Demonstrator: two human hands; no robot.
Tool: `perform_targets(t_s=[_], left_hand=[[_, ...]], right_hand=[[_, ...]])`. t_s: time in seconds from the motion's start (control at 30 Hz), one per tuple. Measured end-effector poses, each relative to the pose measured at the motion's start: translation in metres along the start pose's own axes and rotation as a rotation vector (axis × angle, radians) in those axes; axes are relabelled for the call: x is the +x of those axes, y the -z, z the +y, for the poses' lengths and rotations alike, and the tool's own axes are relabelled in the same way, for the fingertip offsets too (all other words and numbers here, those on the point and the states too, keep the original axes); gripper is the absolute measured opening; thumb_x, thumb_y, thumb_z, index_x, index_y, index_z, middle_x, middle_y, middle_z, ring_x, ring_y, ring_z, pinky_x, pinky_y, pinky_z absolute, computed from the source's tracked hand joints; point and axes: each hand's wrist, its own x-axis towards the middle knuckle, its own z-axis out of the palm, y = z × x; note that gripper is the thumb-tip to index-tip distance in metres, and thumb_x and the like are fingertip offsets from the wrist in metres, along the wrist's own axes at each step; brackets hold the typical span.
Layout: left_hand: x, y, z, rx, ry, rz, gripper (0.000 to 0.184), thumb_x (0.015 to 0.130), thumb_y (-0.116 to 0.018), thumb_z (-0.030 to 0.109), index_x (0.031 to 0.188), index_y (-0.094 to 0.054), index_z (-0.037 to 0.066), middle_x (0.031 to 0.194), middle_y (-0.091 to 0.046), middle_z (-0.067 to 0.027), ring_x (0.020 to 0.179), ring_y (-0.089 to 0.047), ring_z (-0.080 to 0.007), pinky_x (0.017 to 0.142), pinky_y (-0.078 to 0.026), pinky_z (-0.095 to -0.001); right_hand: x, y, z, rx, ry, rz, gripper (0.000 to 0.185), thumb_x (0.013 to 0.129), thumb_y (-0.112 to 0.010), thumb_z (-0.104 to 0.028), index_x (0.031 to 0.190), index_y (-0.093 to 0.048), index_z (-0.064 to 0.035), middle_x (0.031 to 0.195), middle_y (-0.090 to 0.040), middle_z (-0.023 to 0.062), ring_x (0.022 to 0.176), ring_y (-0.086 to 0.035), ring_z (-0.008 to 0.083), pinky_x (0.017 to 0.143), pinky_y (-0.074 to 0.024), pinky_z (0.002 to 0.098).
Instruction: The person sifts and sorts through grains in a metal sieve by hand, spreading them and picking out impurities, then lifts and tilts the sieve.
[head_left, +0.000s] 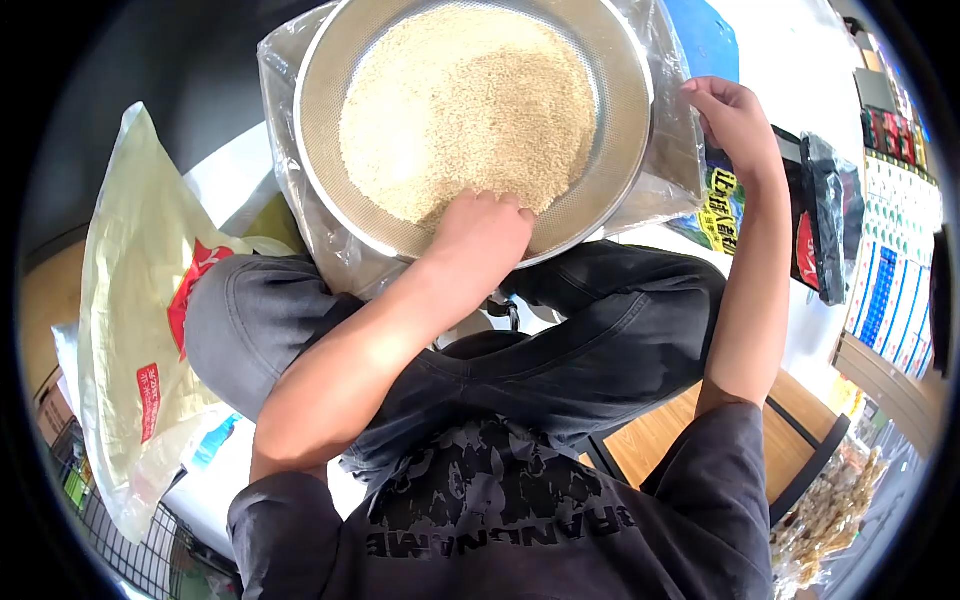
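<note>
A large round metal sieve [630, 160] with a fine mesh wall holds a broad bed of pale, small grain [470, 100]. My left hand [484, 232] reaches over the near rim with its fingers bent and pressed together. Its fingertips meet the grain and are hidden, so what they hold does not show. Under and around the sieve lies a clear plastic bag [675, 150]. At that bag's right edge is my right hand [733, 110], raised, with thumb and fingers drawn together in a pinch. Whatever is between them is too small to name.
Dark trousers [600, 340] of my bent legs lie just below the sieve. To the left stands a pale yellow plastic bag [130, 300] with red print, near a black wire basket [110, 520]. Dark packages [825, 215] sit at the right, beside shelves of goods [890, 290].
</note>
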Motion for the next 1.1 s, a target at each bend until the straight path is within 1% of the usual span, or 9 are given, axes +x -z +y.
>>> perform_targets(t_s=[0.07, 0.3, 0.47, 0.6, 0.67, 0.7, 0.77, 0.9, 1.1], left_hand=[[0.0, -0.001, -0.001, -0.02, 0.006, 0.023, 0.018, 0.088, -0.068, 0.017, 0.099, -0.073, 0.003, 0.099, -0.07, -0.0137, 0.097, -0.07, -0.0322, 0.087, -0.053, -0.0447], [-0.001, 0.008, -0.004, -0.041, -0.006, -0.006, 0.015, 0.087, -0.068, 0.013, 0.096, -0.071, 0.001, 0.097, -0.069, -0.0153, 0.095, -0.069, -0.0339, 0.086, -0.053, -0.0465], [0.02, 0.016, -0.026, -0.157, 0.046, 0.331, 0.02, 0.094, -0.062, 0.009, 0.111, -0.068, 0.0, 0.102, -0.066, -0.0172, 0.09, -0.065, -0.0332, 0.084, -0.053, -0.0485], [0.057, 0.032, -0.065, -0.236, 0.102, 0.591, 0.027, 0.099, -0.058, 0.009, 0.124, -0.066, 0.004, 0.113, -0.064, -0.0169, 0.097, -0.064, -0.0291, 0.084, -0.054, -0.0429], [0.074, 0.074, -0.073, -0.984, 0.49, 0.318, 0.033, 0.103, -0.052, 0.009, 0.135, -0.059, 0.001, 0.13, -0.06, -0.0177, 0.117, -0.062, -0.028, 0.098, -0.055, -0.0399], [0.087, 0.075, -0.086, -0.976, 0.487, 0.316, 0.033, 0.103, -0.052, 0.009, 0.135, -0.059, 0.001, 0.13, -0.06, -0.0177, 0.117, -0.062, -0.028, 0.098, -0.055, -0.0399], [0.113, 0.07, -0.119, -1.611, 0.276, 0.695, 0.039, 0.108, -0.046, 0.013, 0.142, -0.049, -0.006, 0.141, -0.055, -0.0203, 0.132, -0.057, -0.0281, 0.113, -0.05, -0.0387], [0.12, 0.066, -0.163, -1.826, 0.265, 0.552, 0.045, 0.111, -0.039, 0.014, 0.148, -0.037, -0.012, 0.148, -0.048, -0.0286, 0.135, -0.054, -0.0382, 0.118, -0.047, -0.0415], [0.099, 0.063, -0.164, -1.757, 0.397, 0.287, 0.044, 0.112, -0.041, 0.018, 0.145, -0.043, -0.01, 0.145, -0.053, -0.0251, 0.133, -0.058, -0.0314, 0.115, -0.05, -0.0391]], right_hand=[[0.006, -0.001, 0.005, -0.073, -0.039, 0.048, 0.021, 0.096, -0.067, -0.026, 0.105, -0.073, -0.0072, 0.067, -0.049, -0.0079, 0.057, -0.037, 0.003, 0.052, -0.0281, 0.0216], [0.022, -0.014, 0.007, -0.111, 0.059, 0.03, 0.025, 0.098, -0.066, -0.03, 0.107, -0.075, -0.0087, 0.073, -0.055, -0.005, 0.063, -0.045, 0.0044, 0.056, -0.0348, 0.0226], [0.036, -0.027, 0.009, -0.179, 0.273, 0.057, 0.033, 0.098, -0.068, -0.03, 0.108, -0.074, 0.0002, 0.075, -0.062, -0.0007, 0.067, -0.055, 0.0109, 0.066, -0.047, 0.0289], [0.042, -0.034, -0.005, -0.171, 0.326, 0.128, 0.031, 0.101, -0.065, -0.032, 0.108, -0.072, -0.0027, 0.077, -0.06, -0.0025, 0.067, -0.054, 0.0071, 0.062, -0.0458, 0.0258], [0.049, -0.038, -0.005, -0.053, 0.273, 0.126, 0.031, 0.101, -0.065, -0.033, 0.108, -0.073, -0.0036, 0.077, -0.06, -0.0026, 0.066, -0.056, 0.0067, 0.06, -0.0461, 0.0254], [0.046, -0.041, -0.01, -0.046, 0.274, 0.132, 0.031, 0.101, -0.065, -0.033, 0.108, -0.073, -0.0036, 0.077, -0.06, -0.0026, 0.066, -0.056, 0.0067, 0.06, -0.0461, 0.0254], [0.034, -0.048, -0.026, -0.017, 0.254, 0.121, 0.031, 0.102, -0.065, -0.034, 0.107, -0.073, -0.004, 0.077, -0.06, -0.003, 0.065, -0.058, 0.0061, 0.057, -0.0451, 0.025], [0.039, -0.052, -0.027, -0.014, 0.301, 0.09, 0.03, 0.103, -0.064, -0.033, 0.105, -0.073, -0.0046, 0.076, -0.06, -0.0033, 0.064, -0.058, 0.0058, 0.055, -0.0441, 0.0246], [0.038, -0.056, -0.034, -0.04, 0.394, 0.06, 0.027, 0.104, -0.063, -0.03, 0.104, -0.073, -0.005, 0.076, -0.059, -0.0042, 0.063, -0.057, 0.0056, 0.056, -0.0449, 0.0247]])
